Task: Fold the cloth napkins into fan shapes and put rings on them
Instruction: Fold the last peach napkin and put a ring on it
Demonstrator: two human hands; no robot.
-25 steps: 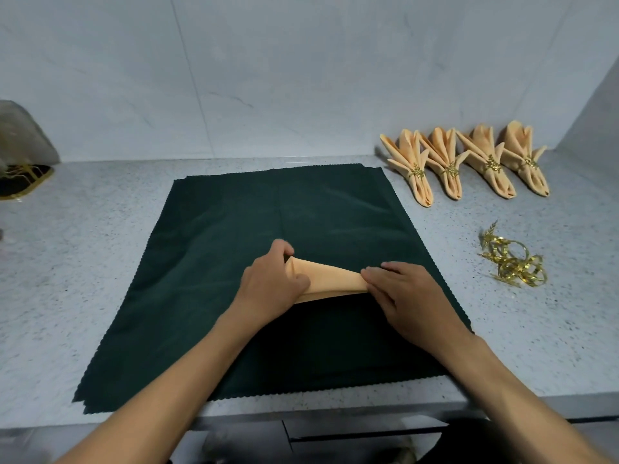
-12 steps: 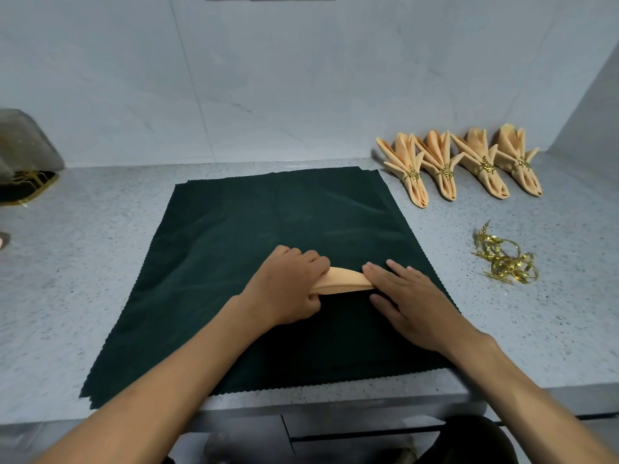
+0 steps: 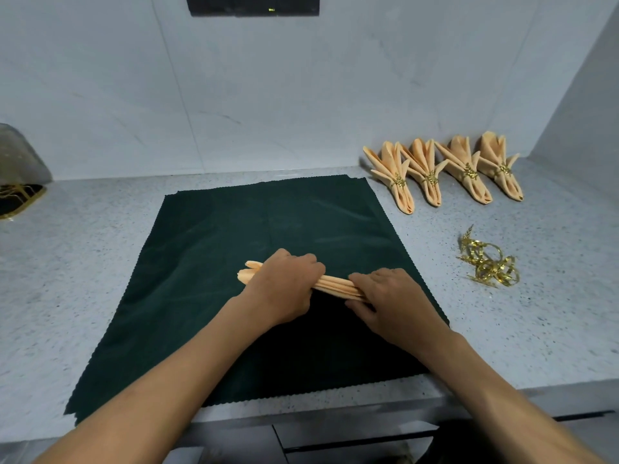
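Both hands sit on one peach napkin (image 3: 335,285), which lies gathered into a narrow pleated bundle across the near middle of the dark green cloth (image 3: 234,262) spread on the counter (image 3: 100,262). The left hand (image 3: 284,286) curls its fingers over the bundle's left part, gripping the pleats so they cannot spring apart, and only the bundle's tips poke out past the knuckles. The right hand (image 3: 395,299) pinches the other end between thumb and fingers, probably to keep the stack narrow enough for a ring. Four finished napkins (image 3: 442,172) lie in a row at the back right near the wall, each fanned and cinched with a gold ring, set out of the working area. A loose heap of gold rings (image 3: 489,262) waits on the counter to the right of the cloth (within easy reach of the right hand, sensibly). I judge the folding nearly done and the ringing next.
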